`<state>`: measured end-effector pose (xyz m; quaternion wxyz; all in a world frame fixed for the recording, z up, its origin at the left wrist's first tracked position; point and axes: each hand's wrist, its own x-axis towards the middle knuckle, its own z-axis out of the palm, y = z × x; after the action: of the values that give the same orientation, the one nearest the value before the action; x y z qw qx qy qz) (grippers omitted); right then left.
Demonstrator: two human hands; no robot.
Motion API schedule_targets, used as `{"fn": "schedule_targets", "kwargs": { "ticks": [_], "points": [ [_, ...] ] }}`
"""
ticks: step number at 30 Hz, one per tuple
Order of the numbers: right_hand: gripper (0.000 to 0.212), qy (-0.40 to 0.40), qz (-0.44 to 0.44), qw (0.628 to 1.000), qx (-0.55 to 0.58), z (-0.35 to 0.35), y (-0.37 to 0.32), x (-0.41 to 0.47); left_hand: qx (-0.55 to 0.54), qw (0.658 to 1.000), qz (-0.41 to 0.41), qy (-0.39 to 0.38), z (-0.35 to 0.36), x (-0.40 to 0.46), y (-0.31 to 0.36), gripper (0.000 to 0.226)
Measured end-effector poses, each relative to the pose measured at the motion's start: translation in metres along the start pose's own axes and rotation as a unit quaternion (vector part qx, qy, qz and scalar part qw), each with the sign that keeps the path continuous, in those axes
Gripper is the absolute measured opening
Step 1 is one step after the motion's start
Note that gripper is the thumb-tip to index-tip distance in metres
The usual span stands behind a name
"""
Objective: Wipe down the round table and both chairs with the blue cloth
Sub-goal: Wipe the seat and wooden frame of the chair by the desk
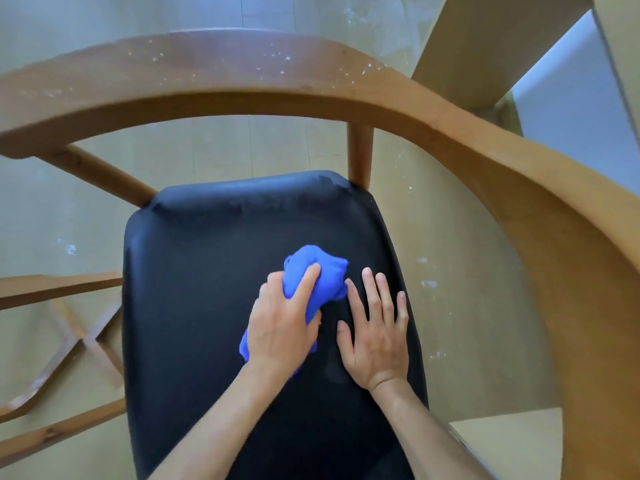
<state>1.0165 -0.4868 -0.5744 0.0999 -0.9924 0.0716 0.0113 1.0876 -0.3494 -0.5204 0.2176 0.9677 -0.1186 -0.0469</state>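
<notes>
Left hand (281,332) gripped the bunched cloth (320,277) on the black seat (207,289), fingers (306,285) curled over it. Right hand (375,336) lay flat just beside it, fingers spread open. Wooden backrest (242,77) curved around the seat.

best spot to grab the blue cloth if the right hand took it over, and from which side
Take the bunched far end of the blue cloth, coming from the right. That lump sticks out past the left hand, which grips the cloth's middle, and the right hand lies flat on the black seat right beside it.
</notes>
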Motion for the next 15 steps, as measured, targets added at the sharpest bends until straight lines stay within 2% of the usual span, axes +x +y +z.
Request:
{"fn": "schedule_targets", "kwargs": {
  "ticks": [3, 5, 9, 12, 15],
  "points": [
    [0.063, -0.004, -0.004, 1.0, -0.01, 0.001, 0.0, 0.0, 0.036, 0.996, -0.087, 0.007, 0.012, 0.079, 0.032, 0.058],
    [0.062, 0.001, -0.004, 1.0, -0.016, 0.003, 0.001, 0.001, 0.054, 0.992, -0.117, -0.004, 0.019, 0.1, 0.039, 0.057],
    [0.061, -0.004, -0.002, 1.0, -0.008, -0.001, -0.002, 0.0, -0.014, 0.991, -0.135, -0.007, 0.012, 0.073, 0.036, 0.061],
    [0.059, -0.025, 0.007, 1.0, -0.004, -0.007, -0.003, 0.0, -0.085, 0.984, -0.147, -0.052, -0.008, 0.053, 0.028, 0.062],
    [0.056, -0.05, 0.012, 0.999, 0.014, -0.023, -0.008, 0.003, -0.108, 0.984, -0.129, -0.055, -0.039, 0.035, -0.009, 0.061]
  ]
}}
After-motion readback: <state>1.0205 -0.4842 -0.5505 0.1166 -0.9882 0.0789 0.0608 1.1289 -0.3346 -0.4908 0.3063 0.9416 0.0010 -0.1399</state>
